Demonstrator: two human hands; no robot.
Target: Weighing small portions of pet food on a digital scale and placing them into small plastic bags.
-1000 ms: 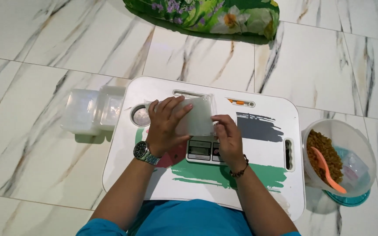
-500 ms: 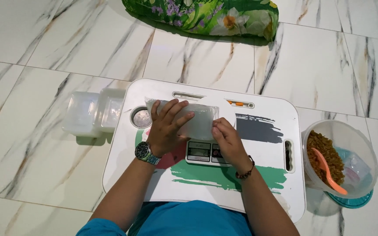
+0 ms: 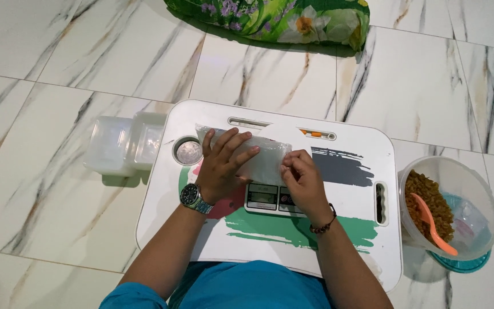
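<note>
A clear plastic container (image 3: 267, 159) rests on a small digital kitchen scale (image 3: 273, 198) in the middle of a white lap table (image 3: 344, 229). My left hand (image 3: 223, 166), with a watch on the wrist, lies flat over the container's left part. At the container's right edge my right hand (image 3: 301, 180), wearing a thin bracelet, pinches it with the fingertips. The scale's display shows below the two hands; the rest of the scale is hidden.
Stacked clear plastic containers (image 3: 122, 145) stand on the marble floor left of the table. To the right, a clear tub (image 3: 450, 200) holds brown food and an orange spoon (image 3: 433, 223). A floral cushion (image 3: 275, 17) lies at the top. A round cup recess (image 3: 188, 151) marks the table's left.
The container has turned from tilted up to lying flatter and wider on the scale. My left hand has slid over it and my right hand has moved to its right edge.
</note>
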